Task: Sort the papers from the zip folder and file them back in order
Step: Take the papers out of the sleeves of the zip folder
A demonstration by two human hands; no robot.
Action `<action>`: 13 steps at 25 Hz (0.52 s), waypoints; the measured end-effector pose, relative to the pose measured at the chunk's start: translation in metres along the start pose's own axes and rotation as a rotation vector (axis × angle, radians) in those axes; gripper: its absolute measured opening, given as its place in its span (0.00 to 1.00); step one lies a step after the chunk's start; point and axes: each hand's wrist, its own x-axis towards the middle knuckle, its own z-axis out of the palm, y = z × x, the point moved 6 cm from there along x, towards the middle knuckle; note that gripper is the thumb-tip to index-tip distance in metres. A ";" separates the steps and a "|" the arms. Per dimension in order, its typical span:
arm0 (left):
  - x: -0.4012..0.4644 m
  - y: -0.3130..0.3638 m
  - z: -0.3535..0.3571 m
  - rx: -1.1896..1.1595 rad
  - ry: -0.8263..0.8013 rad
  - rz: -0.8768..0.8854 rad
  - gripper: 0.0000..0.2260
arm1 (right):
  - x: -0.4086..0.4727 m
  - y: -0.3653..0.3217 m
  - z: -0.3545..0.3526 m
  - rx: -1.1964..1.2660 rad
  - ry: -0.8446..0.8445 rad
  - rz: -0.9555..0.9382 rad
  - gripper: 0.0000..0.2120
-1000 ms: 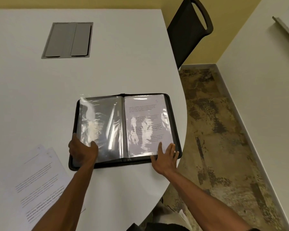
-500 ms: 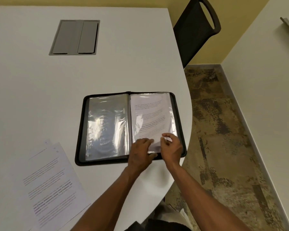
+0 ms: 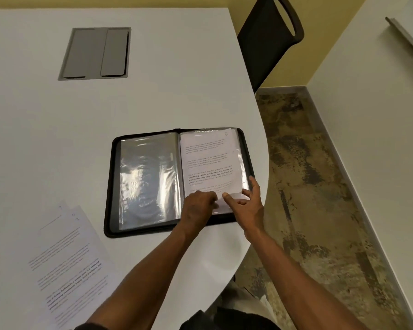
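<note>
A black zip folder [image 3: 110, 186] lies open on the white table [image 3: 57, 139]. Its left clear sleeve [image 3: 148, 182] holds nothing. The right sleeve holds a printed sheet [image 3: 208, 160]. My left hand [image 3: 198, 203] has its fingers curled on the lower edge of that sheet. Beside it, my right hand [image 3: 248, 206] pinches the lower right edge of the clear sleeve between thumb and forefinger, the other fingers spread upward. Two loose printed papers [image 3: 69, 258] lie overlapped at the lower left of the table.
A grey hatch [image 3: 96, 53] is set into the table at the far left. A black chair [image 3: 270, 36] stands behind the table's curved right edge [image 3: 266, 163]. Patterned carpet [image 3: 320, 186] and a pale wall lie to the right.
My left hand let go of the folder's left corner and came over to the right page. The left sleeve settled flat. My right hand went from resting flat to pinching the sleeve edge.
</note>
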 end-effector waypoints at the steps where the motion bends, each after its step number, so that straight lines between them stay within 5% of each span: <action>1: 0.005 0.002 -0.001 0.079 -0.053 0.061 0.09 | -0.002 0.000 0.000 -0.067 -0.006 -0.061 0.46; 4: 0.021 0.003 -0.006 0.215 -0.182 0.173 0.13 | -0.004 0.005 -0.001 -0.126 -0.042 -0.096 0.47; 8: 0.031 -0.001 -0.007 0.080 -0.195 0.172 0.12 | -0.001 0.014 -0.003 -0.187 0.008 -0.043 0.41; 13: 0.023 0.001 -0.005 0.043 -0.062 0.166 0.08 | -0.010 0.035 -0.009 -0.104 0.291 0.213 0.15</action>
